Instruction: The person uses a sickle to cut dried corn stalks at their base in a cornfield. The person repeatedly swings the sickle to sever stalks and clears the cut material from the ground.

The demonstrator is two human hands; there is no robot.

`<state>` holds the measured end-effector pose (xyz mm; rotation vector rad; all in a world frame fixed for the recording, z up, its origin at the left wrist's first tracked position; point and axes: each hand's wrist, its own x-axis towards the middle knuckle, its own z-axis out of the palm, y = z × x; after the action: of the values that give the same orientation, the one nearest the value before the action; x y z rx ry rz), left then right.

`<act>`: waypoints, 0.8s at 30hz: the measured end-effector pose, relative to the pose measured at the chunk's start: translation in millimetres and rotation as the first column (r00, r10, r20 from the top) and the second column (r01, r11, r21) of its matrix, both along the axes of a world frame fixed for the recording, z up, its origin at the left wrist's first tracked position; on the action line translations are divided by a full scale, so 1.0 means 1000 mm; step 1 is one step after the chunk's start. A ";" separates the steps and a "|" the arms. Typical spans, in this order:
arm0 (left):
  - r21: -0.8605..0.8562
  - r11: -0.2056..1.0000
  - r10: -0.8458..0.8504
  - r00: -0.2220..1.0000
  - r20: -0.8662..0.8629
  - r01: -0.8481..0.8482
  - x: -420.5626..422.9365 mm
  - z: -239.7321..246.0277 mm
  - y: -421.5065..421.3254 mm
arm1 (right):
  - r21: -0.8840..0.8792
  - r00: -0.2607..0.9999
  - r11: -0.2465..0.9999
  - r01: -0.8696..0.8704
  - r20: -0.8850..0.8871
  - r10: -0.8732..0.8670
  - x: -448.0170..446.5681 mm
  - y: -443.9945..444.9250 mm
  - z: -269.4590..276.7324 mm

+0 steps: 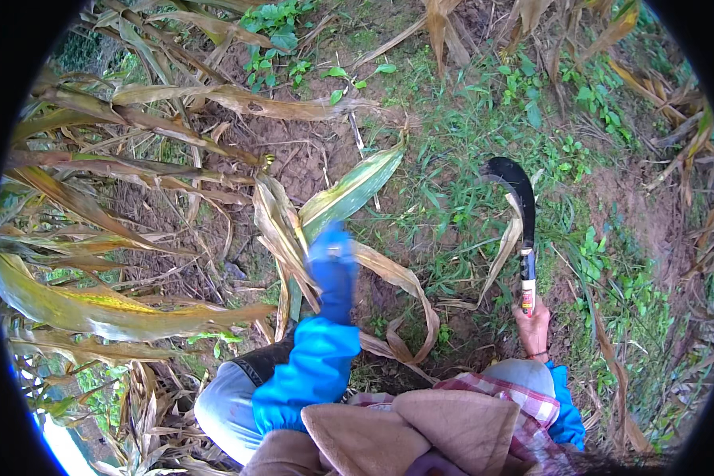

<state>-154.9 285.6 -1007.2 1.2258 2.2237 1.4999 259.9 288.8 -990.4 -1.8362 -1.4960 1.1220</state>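
My left hand (pixel 335 262) wears a blue glove and looks blurred. It is closed around a maize plant, whose dry and part-green leaves (pixel 357 187) fan out on both sides of the glove; the stalk itself is mostly hidden. A curled dry leaf (pixel 413 279) arches out to the right of that hand. My right hand (pixel 532 327) is bare and grips the handle (pixel 528 291) of a billhook. Its dark hooked blade (pixel 526 202) points away from me, the tip curving left over grass. A narrow dry leaf (pixel 506 250) lies alongside the blade.
Standing maize stalks (pixel 154 166) with drying leaves crowd the left side. More dry maize leaves (pixel 684 137) hang at the far right. Between the rows is bare soil (pixel 297 143) with low grass and weeds (pixel 452 143). My bent knees (pixel 229 398) are close below my hands.
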 end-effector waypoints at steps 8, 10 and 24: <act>-0.811 0.574 -0.168 0.953 -0.252 -0.113 0.065 -0.102 0.020 | 0.010 0.993 0.993 -0.120 -0.008 0.121 -0.013 -0.010 -0.004; -0.861 0.508 -0.224 0.960 -0.171 -0.035 0.062 -0.109 0.016 | -0.038 0.994 0.993 -0.113 -0.005 0.113 -0.011 -0.014 -0.010; -0.149 0.692 -0.434 0.572 0.696 0.706 0.085 -0.132 -0.045 | -0.031 0.996 0.996 -0.088 -0.015 0.088 -0.018 -0.005 -0.001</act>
<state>-70.1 240.6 -1139.2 0.9833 1.3669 0.8877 242.2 283.6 -991.5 -1.7953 -1.5737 1.2029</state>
